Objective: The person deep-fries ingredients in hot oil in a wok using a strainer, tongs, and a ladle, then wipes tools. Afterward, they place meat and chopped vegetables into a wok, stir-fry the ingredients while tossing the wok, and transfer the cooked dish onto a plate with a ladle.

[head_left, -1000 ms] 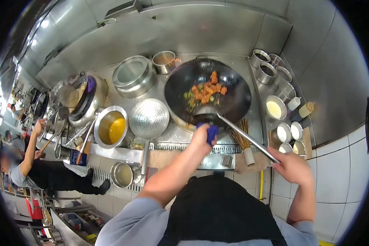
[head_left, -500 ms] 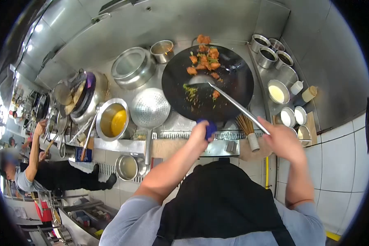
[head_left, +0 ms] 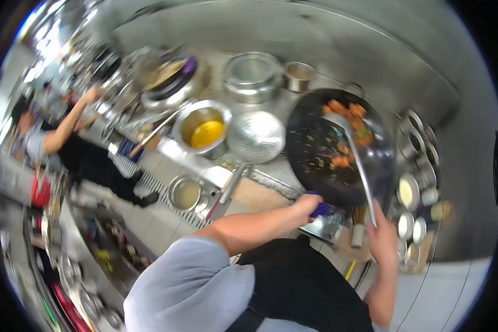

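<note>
A dark wok (head_left: 307, 160) stands on the range, holding orange-brown fried chunks (head_left: 364, 130) bunched toward its far right side, with green and brown bits scattered lower down. My left hand (head_left: 304, 209) is closed around a purple-blue cloth (head_left: 322, 208) at the wok's near rim; any handle under the cloth is hidden. My right hand (head_left: 383, 235) grips the end of a long-handled metal ladle (head_left: 361, 169). The ladle's bowl rests inside the wok, touching or right beside the chunks at the far side.
Left of the wok are a perforated strainer (head_left: 256, 138), a pot of yellow liquid (head_left: 225, 113) and an upturned-looking metal pot (head_left: 252, 91). Seasoning containers (head_left: 408, 191) line the right side. A bamboo brush (head_left: 358, 235) lies near the wok. A co-worker (head_left: 83, 146) stands far left.
My view has turned left, so the range appears shifted right and slanted. The ladle's bowl has moved from mid-wok to the far side among the chunks. Both hands keep their holds.
</note>
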The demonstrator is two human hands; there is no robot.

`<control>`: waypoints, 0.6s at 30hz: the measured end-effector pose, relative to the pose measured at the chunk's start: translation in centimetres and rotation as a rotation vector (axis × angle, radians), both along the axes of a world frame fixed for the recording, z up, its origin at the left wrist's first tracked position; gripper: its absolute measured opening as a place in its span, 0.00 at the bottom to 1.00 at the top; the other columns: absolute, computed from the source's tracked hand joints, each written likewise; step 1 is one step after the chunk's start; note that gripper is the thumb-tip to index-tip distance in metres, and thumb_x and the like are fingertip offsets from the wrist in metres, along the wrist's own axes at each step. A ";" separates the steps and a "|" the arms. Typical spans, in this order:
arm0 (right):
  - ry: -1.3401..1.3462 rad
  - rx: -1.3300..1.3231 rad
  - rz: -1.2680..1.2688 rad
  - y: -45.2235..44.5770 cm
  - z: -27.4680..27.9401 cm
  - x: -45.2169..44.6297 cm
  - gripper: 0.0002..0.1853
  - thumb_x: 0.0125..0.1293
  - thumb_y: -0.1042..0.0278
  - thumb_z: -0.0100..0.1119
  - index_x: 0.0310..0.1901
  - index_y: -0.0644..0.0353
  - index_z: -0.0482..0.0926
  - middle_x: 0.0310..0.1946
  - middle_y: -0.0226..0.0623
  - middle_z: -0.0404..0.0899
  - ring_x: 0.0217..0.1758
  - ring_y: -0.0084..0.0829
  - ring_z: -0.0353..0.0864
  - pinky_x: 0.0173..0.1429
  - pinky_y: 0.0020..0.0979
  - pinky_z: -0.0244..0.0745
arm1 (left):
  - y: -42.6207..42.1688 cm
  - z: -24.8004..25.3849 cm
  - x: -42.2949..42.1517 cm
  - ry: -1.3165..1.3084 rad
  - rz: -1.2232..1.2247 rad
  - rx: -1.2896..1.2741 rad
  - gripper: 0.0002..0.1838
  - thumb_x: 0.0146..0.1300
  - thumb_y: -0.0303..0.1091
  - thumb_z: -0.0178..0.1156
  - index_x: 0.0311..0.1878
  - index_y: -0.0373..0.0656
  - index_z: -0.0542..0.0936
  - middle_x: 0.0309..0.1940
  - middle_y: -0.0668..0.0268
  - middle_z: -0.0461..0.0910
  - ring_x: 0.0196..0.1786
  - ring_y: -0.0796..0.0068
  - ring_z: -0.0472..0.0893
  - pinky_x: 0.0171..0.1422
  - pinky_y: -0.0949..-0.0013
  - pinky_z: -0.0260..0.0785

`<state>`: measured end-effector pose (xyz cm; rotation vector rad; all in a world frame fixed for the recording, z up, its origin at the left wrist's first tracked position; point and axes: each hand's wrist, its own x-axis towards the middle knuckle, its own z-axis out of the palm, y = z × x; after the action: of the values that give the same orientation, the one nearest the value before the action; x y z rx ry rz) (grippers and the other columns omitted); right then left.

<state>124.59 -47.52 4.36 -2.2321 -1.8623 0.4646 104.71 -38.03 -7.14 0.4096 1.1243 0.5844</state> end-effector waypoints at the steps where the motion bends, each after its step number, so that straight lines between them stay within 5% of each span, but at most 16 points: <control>1: 0.160 0.027 0.068 -1.4 2.4 0.7 0.31 0.60 0.76 0.53 0.67 0.47 0.64 0.44 0.56 0.79 0.47 0.50 0.80 0.50 0.40 0.73 | 1.2 -1.4 0.6 -0.130 0.049 0.034 0.08 0.59 0.35 0.51 0.40 0.43 0.72 0.23 0.64 0.73 0.17 0.74 0.70 0.13 0.71 0.55; 3: 0.241 -0.291 -0.050 -3.3 6.7 3.1 0.31 0.58 0.81 0.52 0.67 0.58 0.64 0.56 0.46 0.76 0.55 0.32 0.77 0.57 0.30 0.70 | 4.2 -1.2 1.9 -0.197 0.128 0.014 0.07 0.59 0.36 0.51 0.33 0.43 0.70 0.21 0.63 0.72 0.17 0.73 0.70 0.13 0.71 0.52; 4: 0.285 -0.218 0.025 -5.4 4.8 8.4 0.32 0.58 0.80 0.53 0.67 0.58 0.64 0.55 0.44 0.77 0.52 0.32 0.78 0.56 0.28 0.70 | 5.0 -1.2 2.7 -0.229 0.126 -0.004 0.08 0.60 0.37 0.51 0.33 0.43 0.70 0.21 0.63 0.71 0.17 0.73 0.69 0.13 0.71 0.52; 6: 0.392 -0.403 -0.146 -6.3 10.5 5.4 0.32 0.57 0.82 0.50 0.67 0.53 0.65 0.26 0.26 0.74 0.17 0.18 0.66 0.22 0.23 0.63 | 4.6 3.3 2.3 -0.232 0.090 -0.039 0.08 0.60 0.38 0.50 0.33 0.44 0.70 0.20 0.64 0.71 0.17 0.74 0.69 0.13 0.72 0.53; 7: 0.392 -0.407 -0.133 -5.3 9.5 6.3 0.32 0.57 0.82 0.50 0.67 0.53 0.65 0.26 0.26 0.74 0.17 0.18 0.66 0.22 0.23 0.63 | 4.3 4.1 2.2 -0.237 0.046 -0.043 0.08 0.60 0.38 0.50 0.34 0.45 0.70 0.20 0.64 0.71 0.17 0.74 0.69 0.13 0.72 0.54; 9: 0.179 -0.326 0.022 -3.7 5.2 8.6 0.32 0.58 0.79 0.53 0.67 0.55 0.64 0.49 0.49 0.79 0.48 0.37 0.80 0.52 0.32 0.72 | 5.5 3.6 2.8 -0.214 0.129 -0.065 0.08 0.60 0.39 0.50 0.33 0.46 0.71 0.19 0.65 0.71 0.17 0.74 0.70 0.13 0.72 0.55; 10: 0.012 -0.112 0.212 -2.4 3.7 6.9 0.31 0.59 0.77 0.54 0.66 0.53 0.65 0.41 0.55 0.79 0.42 0.45 0.81 0.47 0.37 0.73 | 6.4 1.1 3.0 -0.255 0.078 -0.025 0.08 0.60 0.39 0.50 0.32 0.46 0.71 0.19 0.66 0.72 0.17 0.75 0.71 0.13 0.72 0.56; 11: 0.010 -0.154 0.130 -0.8 2.9 4.8 0.30 0.59 0.74 0.54 0.66 0.51 0.65 0.36 0.58 0.77 0.39 0.50 0.80 0.43 0.42 0.72 | 6.5 -0.2 2.8 -0.221 0.105 -0.014 0.08 0.59 0.39 0.51 0.33 0.46 0.73 0.19 0.67 0.72 0.17 0.75 0.72 0.14 0.71 0.57; 14: -0.176 -0.071 -0.019 0.5 -1.8 2.4 0.33 0.60 0.73 0.56 0.68 0.46 0.62 0.32 0.53 0.78 0.34 0.49 0.79 0.40 0.45 0.72 | 3.1 -2.5 2.0 -0.123 0.112 0.077 0.08 0.58 0.37 0.52 0.38 0.46 0.75 0.22 0.66 0.74 0.18 0.73 0.73 0.15 0.71 0.60; 17: -0.063 0.031 -0.052 -2.5 -0.6 1.9 0.33 0.60 0.75 0.57 0.68 0.50 0.62 0.25 0.46 0.77 0.24 0.43 0.77 0.31 0.40 0.73 | 0.3 -1.1 0.7 0.094 0.035 -0.025 0.10 0.59 0.36 0.51 0.40 0.44 0.76 0.26 0.63 0.78 0.18 0.74 0.72 0.17 0.68 0.62; 18: 0.392 -0.058 -0.208 -3.7 0.1 2.1 0.32 0.61 0.74 0.56 0.68 0.53 0.61 0.23 0.42 0.75 0.19 0.37 0.74 0.26 0.36 0.71 | 0.7 -0.8 0.6 -0.076 0.043 0.021 0.09 0.59 0.36 0.50 0.39 0.43 0.75 0.25 0.63 0.77 0.18 0.75 0.71 0.15 0.70 0.60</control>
<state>126.71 -51.17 4.51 -2.1462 -1.4220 0.8539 105.30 -37.35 -7.98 0.3789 1.0572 0.6448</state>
